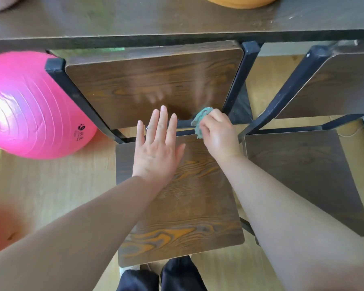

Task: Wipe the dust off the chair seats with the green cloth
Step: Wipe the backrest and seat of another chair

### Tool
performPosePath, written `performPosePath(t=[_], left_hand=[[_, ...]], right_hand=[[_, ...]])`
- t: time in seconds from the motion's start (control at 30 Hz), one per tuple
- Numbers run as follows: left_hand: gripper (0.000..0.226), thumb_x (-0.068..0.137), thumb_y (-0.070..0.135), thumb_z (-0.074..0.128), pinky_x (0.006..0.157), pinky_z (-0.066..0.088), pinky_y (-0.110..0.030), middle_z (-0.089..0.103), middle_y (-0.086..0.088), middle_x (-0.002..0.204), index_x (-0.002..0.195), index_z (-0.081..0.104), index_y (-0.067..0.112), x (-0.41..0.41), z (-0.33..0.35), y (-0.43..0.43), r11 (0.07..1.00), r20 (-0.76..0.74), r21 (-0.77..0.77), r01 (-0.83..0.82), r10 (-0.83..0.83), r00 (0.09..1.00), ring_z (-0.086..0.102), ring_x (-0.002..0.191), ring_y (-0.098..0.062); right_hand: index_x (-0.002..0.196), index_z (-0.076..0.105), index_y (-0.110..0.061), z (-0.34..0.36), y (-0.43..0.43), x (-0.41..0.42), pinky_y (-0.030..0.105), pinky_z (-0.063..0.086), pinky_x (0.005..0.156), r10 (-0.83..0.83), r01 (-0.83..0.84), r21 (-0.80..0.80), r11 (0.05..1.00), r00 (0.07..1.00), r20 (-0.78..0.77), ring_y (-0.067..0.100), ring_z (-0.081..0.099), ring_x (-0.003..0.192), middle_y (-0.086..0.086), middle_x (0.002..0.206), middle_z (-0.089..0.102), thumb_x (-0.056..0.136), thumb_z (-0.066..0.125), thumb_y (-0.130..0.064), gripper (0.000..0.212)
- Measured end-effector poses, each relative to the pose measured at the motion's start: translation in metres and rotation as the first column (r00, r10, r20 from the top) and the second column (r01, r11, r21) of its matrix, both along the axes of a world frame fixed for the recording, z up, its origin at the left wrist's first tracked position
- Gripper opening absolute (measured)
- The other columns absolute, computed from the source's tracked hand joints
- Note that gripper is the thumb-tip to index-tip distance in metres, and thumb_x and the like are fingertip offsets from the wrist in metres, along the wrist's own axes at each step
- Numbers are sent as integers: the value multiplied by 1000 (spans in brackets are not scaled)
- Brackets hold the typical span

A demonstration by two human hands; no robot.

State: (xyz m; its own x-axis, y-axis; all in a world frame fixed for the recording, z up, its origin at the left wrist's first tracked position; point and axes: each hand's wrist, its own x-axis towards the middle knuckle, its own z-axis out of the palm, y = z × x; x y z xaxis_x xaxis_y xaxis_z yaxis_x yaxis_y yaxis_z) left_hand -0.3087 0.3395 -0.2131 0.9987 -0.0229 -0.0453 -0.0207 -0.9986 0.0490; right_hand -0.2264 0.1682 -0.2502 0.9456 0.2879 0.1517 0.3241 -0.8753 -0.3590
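Observation:
A dark wooden chair seat lies right below me, its wooden backrest rising behind it on a black metal frame. My right hand grips a bunched green cloth at the seat's far right corner, close to the backrest's lower edge. My left hand rests flat on the far left part of the seat, fingers spread and holding nothing. A second chair seat of the same wood stands to the right.
A big pink exercise ball sits on the wooden floor at the left, touching the chair frame. A dark table runs across the top, with an orange object on it. My dark trouser legs show below the seat.

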Motion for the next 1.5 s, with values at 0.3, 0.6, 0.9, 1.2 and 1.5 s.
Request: performPosePath(t=[0.3, 0.6, 0.9, 1.2, 1.5], left_hand=[[68, 101, 50, 21, 122, 9, -55, 4, -12, 166, 158, 12, 14, 18, 45, -18, 999, 96, 11, 38, -39, 995, -1, 153, -28], [67, 102, 50, 25, 123, 7, -55, 3, -11, 166, 158, 11, 14, 31, 34, -34, 996, 92, 33, 77, -80, 993, -3, 153, -28], [66, 103, 47, 31, 122, 10, -56, 7, -12, 166, 157, 17, 12, 27, 0, -28, 989, 28, 30, 142, -143, 989, 1, 153, -28], [70, 101, 45, 41, 121, 12, -57, 12, -14, 165, 155, 16, 9, 5, -44, -13, 975, -28, 50, 217, -216, 976, 8, 153, -28], [68, 104, 48, 22, 122, 5, -55, -4, -11, 166, 156, -3, 12, -7, -62, 9, 991, -112, 42, 131, -125, 986, -9, 153, -27]], right_hand=[[94, 67, -10, 97, -35, -4, 26, 53, 76, -124, 57, 274, 960, 964, 234, 20, 60, 98, 6, 104, 60, 93, 64, -19, 10], [93, 70, -8, 131, -37, 60, 24, 53, 75, -135, -19, 329, 944, 888, 440, 19, 62, 95, 7, 101, 64, 94, 60, -21, 17], [99, 69, -6, 65, -39, 39, 26, 56, 79, -155, 43, 319, 947, 929, 335, 21, 63, 103, 11, 106, 64, 96, 56, -31, 28], [98, 74, -8, -48, -44, 8, 34, 57, 81, -208, 163, 313, 936, 971, 115, 19, 65, 99, 6, 102, 65, 97, 61, -24, 20], [104, 75, -13, -95, -27, 10, 21, 56, 80, -352, 393, 143, 908, 903, -247, 18, 63, 111, 1, 118, 65, 92, 65, -25, 19]])
